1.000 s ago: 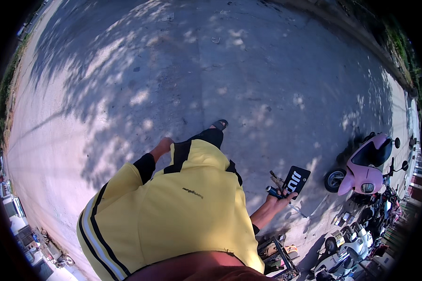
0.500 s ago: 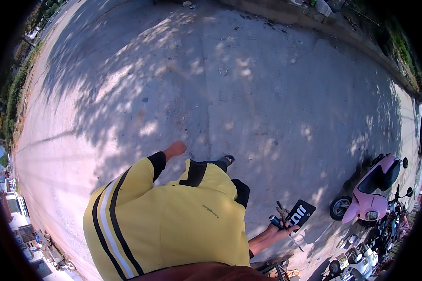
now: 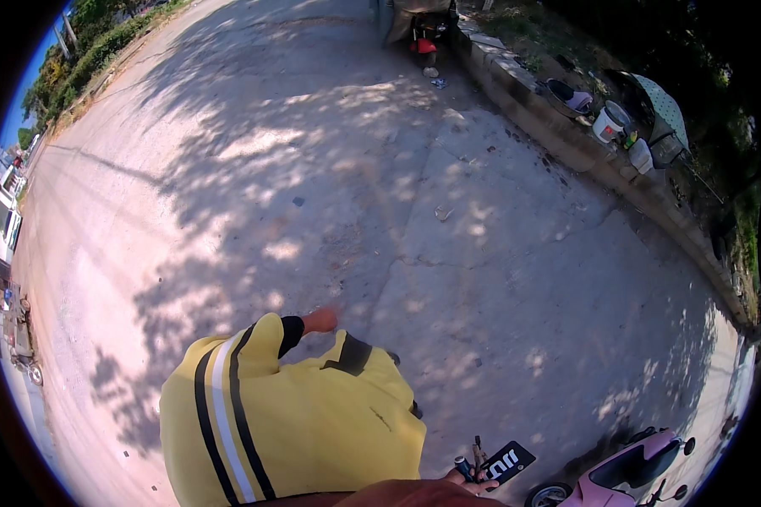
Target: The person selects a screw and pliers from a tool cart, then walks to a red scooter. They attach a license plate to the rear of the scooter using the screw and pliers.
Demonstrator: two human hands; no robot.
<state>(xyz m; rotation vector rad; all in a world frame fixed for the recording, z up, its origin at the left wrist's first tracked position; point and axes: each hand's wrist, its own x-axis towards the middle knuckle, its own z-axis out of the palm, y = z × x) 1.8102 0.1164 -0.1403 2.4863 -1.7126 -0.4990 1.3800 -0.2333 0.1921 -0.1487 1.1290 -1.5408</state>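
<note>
Across the whole view spreads one paved roadway (image 3: 499, 313), mottled with leaf shadow. One low wall (image 3: 626, 184) borders it at the upper right. Toward the left rim stands one white vehicle (image 3: 2, 226), and at the top edge one vehicle with a red front (image 3: 424, 46) shows only in part. One pink scooter (image 3: 599, 494) is cut by the lower right edge, with two mirrors and one wheel plainly visible. One yellow jacket (image 3: 313, 422) covers the wearer's back; three stripes, two black and one white, run down its left side.

Behind the wall sit one pale dotted umbrella (image 3: 661, 106), one white bucket (image 3: 606, 129) and one white container (image 3: 641, 157).

At the bottom, left of the scooter's wheel and apart from it, is one black plate (image 3: 513, 462) with white characters. Two hands show. The right hand (image 3: 473, 483) is closed around the plate and two smaller items; the left hand (image 3: 320, 319) hangs over the roadway, too blurred to tell whether its fingers are curled or spread.

One yellow-green bottle (image 3: 632, 139) stands between bucket and container. Smallest are the two items beside the plate: one dark blue handle (image 3: 463, 467) and one slim brownish piece (image 3: 479, 448).
</note>
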